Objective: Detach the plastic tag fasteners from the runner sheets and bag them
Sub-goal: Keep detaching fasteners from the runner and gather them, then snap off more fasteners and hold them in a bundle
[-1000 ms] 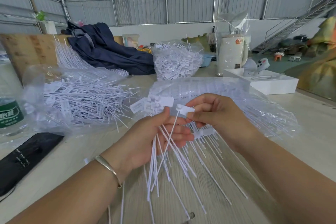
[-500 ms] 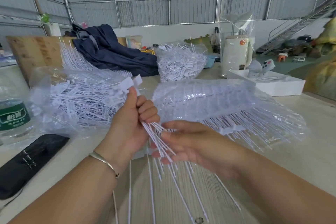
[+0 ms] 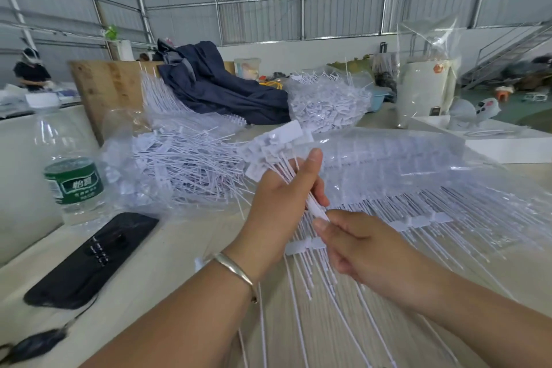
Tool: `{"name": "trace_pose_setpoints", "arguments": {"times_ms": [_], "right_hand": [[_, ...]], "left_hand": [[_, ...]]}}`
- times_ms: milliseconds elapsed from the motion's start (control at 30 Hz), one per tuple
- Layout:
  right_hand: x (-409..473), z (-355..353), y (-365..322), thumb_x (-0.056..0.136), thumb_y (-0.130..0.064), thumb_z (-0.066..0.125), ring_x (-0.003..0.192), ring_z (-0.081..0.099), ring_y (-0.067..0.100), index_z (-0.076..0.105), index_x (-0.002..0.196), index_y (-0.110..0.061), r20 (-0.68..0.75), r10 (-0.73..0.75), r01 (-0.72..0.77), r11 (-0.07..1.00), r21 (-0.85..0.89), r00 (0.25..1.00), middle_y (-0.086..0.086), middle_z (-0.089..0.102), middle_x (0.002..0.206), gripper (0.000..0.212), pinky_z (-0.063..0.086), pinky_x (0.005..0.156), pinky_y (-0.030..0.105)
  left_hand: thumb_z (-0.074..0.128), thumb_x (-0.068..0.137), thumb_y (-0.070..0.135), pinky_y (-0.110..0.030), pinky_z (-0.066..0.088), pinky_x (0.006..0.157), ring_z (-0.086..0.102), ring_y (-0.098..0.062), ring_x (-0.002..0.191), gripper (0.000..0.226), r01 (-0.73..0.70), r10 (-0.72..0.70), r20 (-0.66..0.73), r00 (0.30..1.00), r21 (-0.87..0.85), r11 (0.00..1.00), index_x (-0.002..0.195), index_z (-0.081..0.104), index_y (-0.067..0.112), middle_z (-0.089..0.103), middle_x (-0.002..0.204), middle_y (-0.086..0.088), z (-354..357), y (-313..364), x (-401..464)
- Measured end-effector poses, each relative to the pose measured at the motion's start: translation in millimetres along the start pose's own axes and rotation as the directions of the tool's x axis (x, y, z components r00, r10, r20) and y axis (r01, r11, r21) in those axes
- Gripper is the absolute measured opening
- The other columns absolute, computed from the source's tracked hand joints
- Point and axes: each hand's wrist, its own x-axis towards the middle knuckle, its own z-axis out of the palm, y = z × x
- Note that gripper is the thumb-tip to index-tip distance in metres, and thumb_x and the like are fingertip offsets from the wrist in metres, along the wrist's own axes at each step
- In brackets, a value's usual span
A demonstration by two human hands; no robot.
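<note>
My left hand (image 3: 283, 203) grips a bunch of white plastic tag fasteners (image 3: 277, 143), their flat heads fanned above my thumb and their thin tails hanging past my wrist. My right hand (image 3: 358, 245) pinches the tails of that bunch just below my left fingers. Under both hands lies a runner sheet (image 3: 304, 246) with its fasteners still attached. To the right a clear bag (image 3: 418, 170) covers more runner sheets. On the left an open clear bag (image 3: 185, 167) holds a loose heap of detached fasteners.
A water bottle (image 3: 71, 176) and a black phone (image 3: 95, 257) with its cable lie at the left. Behind are a plywood board (image 3: 104, 89), a dark jacket (image 3: 221, 86), another bag of fasteners (image 3: 325, 104), a white box (image 3: 507, 143) and a bagged white cylinder (image 3: 424, 89).
My left hand has carried the bunch up and back toward the middle. My right hand has shifted from holding the tails flat to pinching them just below my left fingers. The view has panned left.
</note>
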Motion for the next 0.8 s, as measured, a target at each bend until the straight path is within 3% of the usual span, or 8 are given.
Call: {"name": "trace_pose_setpoints", "arguments": {"times_ms": [100, 167, 300, 467, 567, 633, 733, 800], "right_hand": [[7, -3, -6, 0.099, -0.031, 0.048, 0.045, 0.035, 0.01, 0.045, 0.052, -0.024, -0.098, -0.035, 0.024, 0.994, -0.107, 0.995, -0.008, 0.039, 0.047, 0.048, 0.031, 0.051, 0.025], [15, -7, -16, 0.099, -0.033, 0.047, 0.046, 0.035, 0.009, 0.045, 0.051, -0.023, -0.146, -0.046, 0.022, 0.986, -0.166, 0.988, -0.007, 0.039, 0.048, 0.05, 0.031, 0.053, 0.027], [45, -7, -45, 0.102, -0.036, 0.042, 0.05, 0.032, 0.012, 0.035, 0.061, -0.015, -0.122, -0.113, 0.062, 0.932, -0.358, 0.986, 0.002, 0.037, 0.057, 0.046, 0.028, 0.054, 0.028], [109, 14, -84, 0.103, -0.034, 0.041, 0.061, 0.041, 0.019, 0.036, 0.069, -0.012, -0.1, -0.166, 0.082, 0.824, -0.561, 0.981, 0.002, 0.042, 0.067, 0.041, 0.03, 0.059, 0.031], [143, 37, -104, 0.105, -0.025, 0.039, 0.059, 0.038, 0.009, 0.038, 0.088, -0.012, -0.07, -0.288, 0.164, 0.71, -0.685, 0.955, -0.003, 0.043, 0.073, 0.021, 0.026, 0.049, 0.025], [165, 55, -109, 0.103, -0.015, 0.04, 0.065, 0.045, 0.016, 0.04, 0.104, -0.011, -0.071, -0.367, 0.194, 0.635, -0.748, 0.927, 0.001, 0.049, 0.082, 0.004, 0.025, 0.047, 0.028], [190, 81, -105, 0.099, -0.01, 0.043, 0.077, 0.055, 0.028, 0.039, 0.128, -0.01, -0.144, -0.435, 0.158, 0.586, -0.795, 0.889, 0.005, 0.052, 0.083, 0.029, 0.023, 0.049, 0.031], [204, 98, -99, 0.096, -0.008, 0.046, 0.092, 0.061, 0.031, 0.046, 0.128, -0.012, -0.042, -0.318, 0.12, 0.473, -0.873, 0.947, 0.005, 0.06, 0.095, 0.033, 0.034, 0.06, 0.03]], "left_hand": [[0.058, 0.082, 0.065, -0.024, 0.046, 0.057, 0.057, -0.012, 0.054, 0.053, 0.072, -0.07, 0.019, 0.997, -0.09, 0.993, 0.065, 0.059, 0.015, 0.061, 0.057, 0.0, -5, 0, 3], [0.054, 0.08, 0.068, -0.025, 0.039, 0.05, 0.054, -0.012, 0.048, 0.056, 0.104, -0.109, -0.012, 0.994, -0.223, 0.969, 0.069, 0.054, 0.013, 0.056, 0.051, 0.004, -12, -2, 8], [0.035, 0.095, 0.056, -0.023, 0.032, 0.044, 0.048, -0.015, 0.042, 0.056, 0.097, -0.187, -0.218, 0.958, -0.369, 0.925, 0.067, 0.056, 0.012, 0.05, 0.048, 0.0, -30, -12, 15], [0.035, 0.1, 0.05, -0.024, 0.029, 0.044, 0.042, -0.013, 0.038, 0.054, 0.105, -0.32, -0.375, 0.87, -0.494, 0.863, 0.067, 0.053, 0.012, 0.046, 0.044, 0.002, -46, -20, 24], [0.035, 0.101, 0.047, -0.021, 0.03, 0.039, 0.041, -0.013, 0.037, 0.054, 0.094, -0.343, -0.405, 0.848, -0.522, 0.848, 0.065, 0.053, 0.011, 0.046, 0.043, 0.0, -55, -25, 28], [0.036, 0.102, 0.044, -0.018, 0.03, 0.038, 0.041, -0.013, 0.038, 0.053, 0.066, -0.348, -0.459, 0.817, -0.525, 0.849, 0.064, 0.052, 0.011, 0.045, 0.044, 0.0, -61, -30, 31], [0.036, 0.102, 0.04, -0.023, 0.031, 0.042, 0.039, -0.014, 0.039, 0.051, 0.042, -0.358, -0.57, 0.739, -0.492, 0.869, 0.063, 0.05, 0.012, 0.044, 0.044, 0.001, -71, -38, 34], [0.037, 0.102, 0.039, -0.024, 0.032, 0.045, 0.038, -0.015, 0.039, 0.05, 0.035, -0.378, -0.632, 0.677, -0.485, 0.874, 0.061, 0.049, 0.012, 0.044, 0.044, 0.001, -77, -42, 35]]}}
